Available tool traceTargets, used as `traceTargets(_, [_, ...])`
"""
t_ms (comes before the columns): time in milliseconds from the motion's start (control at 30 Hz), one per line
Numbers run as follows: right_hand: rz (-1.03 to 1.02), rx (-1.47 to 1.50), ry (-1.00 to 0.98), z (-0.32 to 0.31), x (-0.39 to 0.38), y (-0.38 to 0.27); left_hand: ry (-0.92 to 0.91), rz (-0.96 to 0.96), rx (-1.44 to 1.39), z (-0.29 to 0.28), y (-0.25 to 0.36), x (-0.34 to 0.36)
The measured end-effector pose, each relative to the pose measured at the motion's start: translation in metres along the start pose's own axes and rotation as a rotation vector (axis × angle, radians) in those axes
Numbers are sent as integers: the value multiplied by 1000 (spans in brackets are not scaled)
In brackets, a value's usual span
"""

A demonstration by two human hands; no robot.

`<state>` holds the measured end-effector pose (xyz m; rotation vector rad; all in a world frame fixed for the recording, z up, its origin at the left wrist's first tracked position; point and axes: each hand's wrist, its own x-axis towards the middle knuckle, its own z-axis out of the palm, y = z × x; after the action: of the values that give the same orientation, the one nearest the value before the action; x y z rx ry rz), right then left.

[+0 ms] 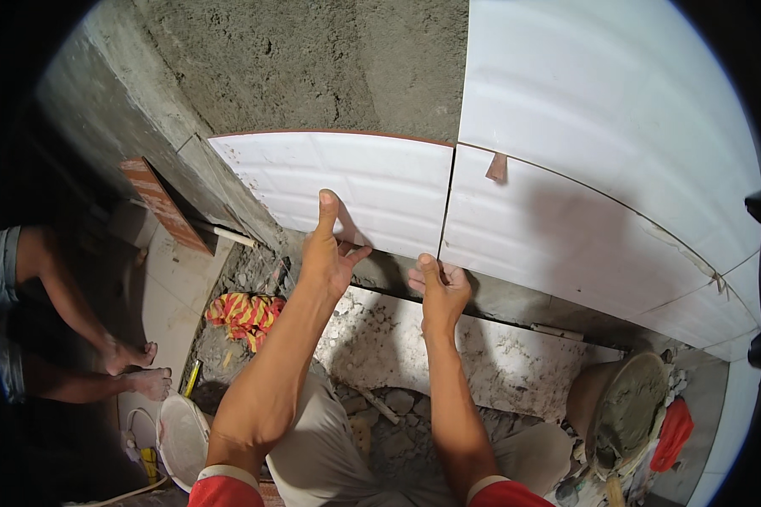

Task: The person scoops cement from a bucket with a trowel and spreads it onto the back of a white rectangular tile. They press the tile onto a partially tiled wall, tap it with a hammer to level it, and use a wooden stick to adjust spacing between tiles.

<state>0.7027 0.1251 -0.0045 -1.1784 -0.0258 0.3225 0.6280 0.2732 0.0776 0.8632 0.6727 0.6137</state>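
In the head view, a white tile (380, 182) is set against the far wall (313, 63), parted by a narrow gap from a second tile (499, 215) on its right. Its face is overlapped by the thumb of the left hand (328, 253), whose fingers are spread apart. The right hand (444, 296) is placed at its lower right corner, fingers curled; whether anything is clamped cannot be told. A mortar bucket (630, 410) is seen near right.

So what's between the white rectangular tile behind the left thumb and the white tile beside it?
Just a thin dark gap between the left tile and right tile, in the head view.
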Motion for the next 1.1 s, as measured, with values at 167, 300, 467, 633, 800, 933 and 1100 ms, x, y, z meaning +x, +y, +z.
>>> traceTargets(167, [19, -32, 1, 3, -1, 0, 16, -7, 10, 4, 2, -1])
traceTargets(300, [14, -40, -13, 3, 1, 2, 8, 10, 28, 5, 1, -2])
traceTargets(467, [14, 28, -38, 5, 0, 4, 52, 12, 34, 5, 0, 0])
traceTargets(633, [34, 25, -22, 6, 1, 9, 66, 11, 45, 4, -2, 2])
traceTargets(800, [141, 1, -19, 8, -8, 3, 51, 60, 80, 5, -2, -1])
traceTargets(933, [83, -532, -78, 18, -33, -23, 97, 48, 59, 7, -4, 2])
traceTargets(1100, [-1174, -374, -603, 68, -25, -57, 89, -51, 170, -10, -1, 12])
